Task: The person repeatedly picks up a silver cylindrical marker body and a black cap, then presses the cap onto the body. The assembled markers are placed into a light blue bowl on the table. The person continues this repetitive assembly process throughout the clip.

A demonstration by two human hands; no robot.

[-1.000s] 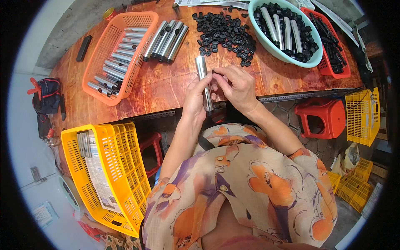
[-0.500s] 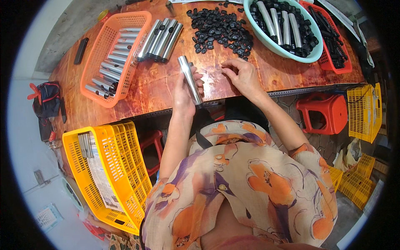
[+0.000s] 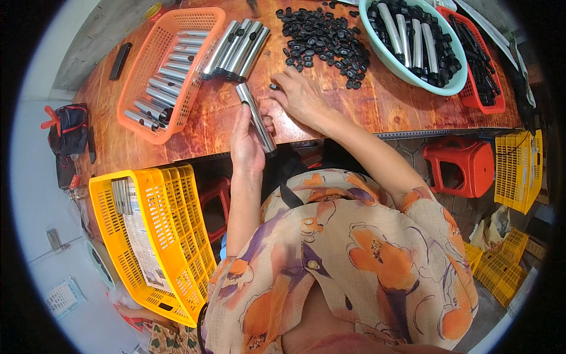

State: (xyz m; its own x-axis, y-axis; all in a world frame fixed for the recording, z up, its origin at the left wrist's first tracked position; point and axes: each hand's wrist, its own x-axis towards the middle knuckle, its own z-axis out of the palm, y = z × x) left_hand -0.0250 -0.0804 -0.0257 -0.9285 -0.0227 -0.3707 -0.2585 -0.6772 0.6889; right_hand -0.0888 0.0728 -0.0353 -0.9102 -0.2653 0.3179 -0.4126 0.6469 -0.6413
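My left hand [image 3: 247, 144] is closed around a shiny metal tube [image 3: 257, 121], tilted with its upper end away from me. A dark hole shows in the tube's side near the top, and its lower end is black. Close to that upper end, my right hand [image 3: 302, 100] pinches a small black plastic piece [image 3: 275, 87] between thumb and fingers, apart from the tube. Beyond my hands, several similar tubes [image 3: 239, 48] lie side by side on the table. A spread pile of small black plastic pieces [image 3: 324, 38] lies to their right.
An orange basket [image 3: 125, 94] with metal tubes stands on the left of the wooden table [image 3: 206, 127]. A pale blue basin [image 3: 413, 81] holds tubes and black parts, beside a red basket [image 3: 495, 107]. Yellow crates [image 3: 194, 230] and a red stool [image 3: 460, 165] stand below table height.
My right hand has moved left toward the tube, and a black piece now shows in its fingers. The tube has shifted slightly left, and its side hole has come into sight.
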